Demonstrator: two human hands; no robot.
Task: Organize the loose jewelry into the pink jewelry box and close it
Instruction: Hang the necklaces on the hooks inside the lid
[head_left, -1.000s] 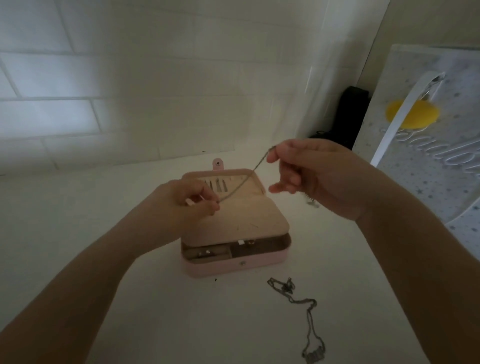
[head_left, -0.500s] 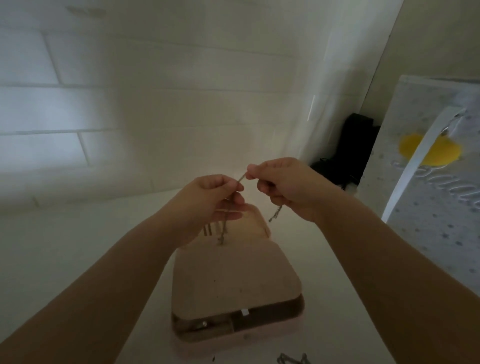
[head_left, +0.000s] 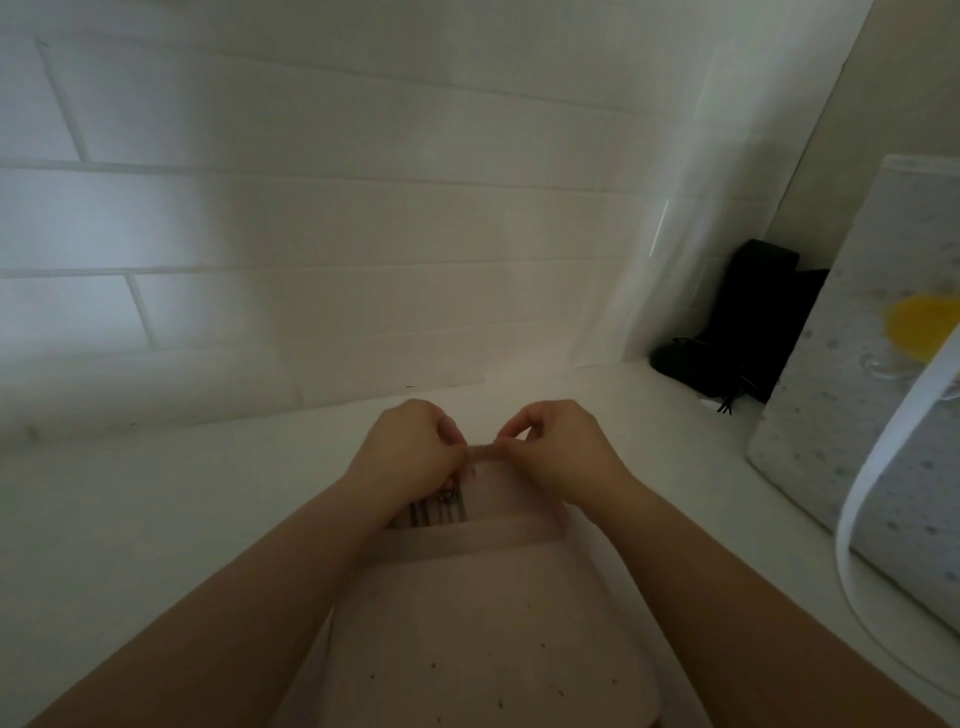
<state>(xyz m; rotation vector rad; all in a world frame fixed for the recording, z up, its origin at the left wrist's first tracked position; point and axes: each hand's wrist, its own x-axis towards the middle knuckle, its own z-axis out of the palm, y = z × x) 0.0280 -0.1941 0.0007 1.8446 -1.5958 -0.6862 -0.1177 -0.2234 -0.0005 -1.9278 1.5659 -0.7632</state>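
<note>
Two bare hands meet at the far edge of the open pink leatherette jewelry box (head_left: 457, 613), which lies on the white counter (head_left: 156, 519) directly below the camera, its lid part reaching away towards the white brick-patterned wall (head_left: 311, 234). The left hand (head_left: 410, 452) and the right hand (head_left: 561, 447) are both curled, with fingers (head_left: 511, 434) pinched on a small pink strip or tab (head_left: 485, 451) stretched between them at the top of the box; whether a chain is caught there too is too dim to tell. Just under the left hand, dark slots (head_left: 431, 512) in the lid's inner panel show, with a small glinting metal piece (head_left: 449, 493) hanging beside them. A flat pink padded panel (head_left: 441, 649), speckled with tiny dark marks, covers the near part of the box. Off to the right, a grey dotted gift bag (head_left: 857, 426) with a yellow patch and a white ribbon handle stands on the counter, and a black object (head_left: 748, 322) sits in the corner behind it.
</note>
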